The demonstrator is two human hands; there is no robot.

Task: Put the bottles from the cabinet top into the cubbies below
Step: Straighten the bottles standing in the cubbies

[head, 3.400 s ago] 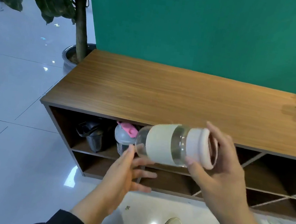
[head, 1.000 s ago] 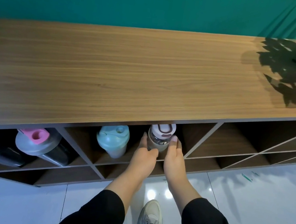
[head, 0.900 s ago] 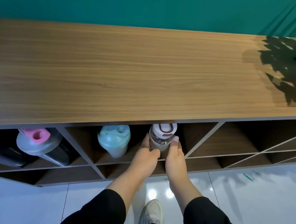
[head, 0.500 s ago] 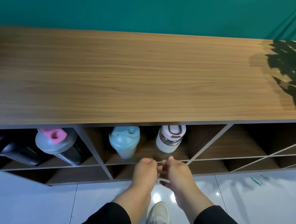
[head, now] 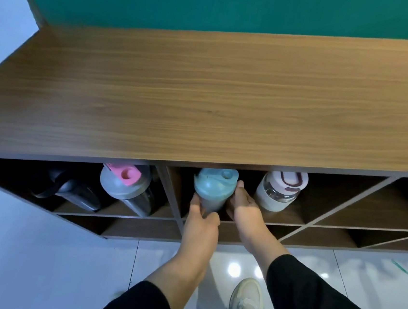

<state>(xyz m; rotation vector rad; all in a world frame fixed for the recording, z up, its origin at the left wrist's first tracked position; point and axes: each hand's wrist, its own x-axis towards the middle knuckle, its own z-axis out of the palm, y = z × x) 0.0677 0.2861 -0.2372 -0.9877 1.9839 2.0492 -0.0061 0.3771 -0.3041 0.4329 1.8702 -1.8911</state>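
The teal bottle (head: 213,189) stands in the middle cubby (head: 323,204) at frame center, beside the white bottle (head: 279,191), both hands, left (head: 200,223) and right (head: 246,206), grasping its sides, likely to square it upright.

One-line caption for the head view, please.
Both hands, left hand and right hand, grip the teal-lidded bottle in a cubby beside the white-capped bottle.

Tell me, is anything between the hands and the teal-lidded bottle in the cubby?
Nothing visible: the left hand and right hand are already on either side of the teal-lidded bottle.
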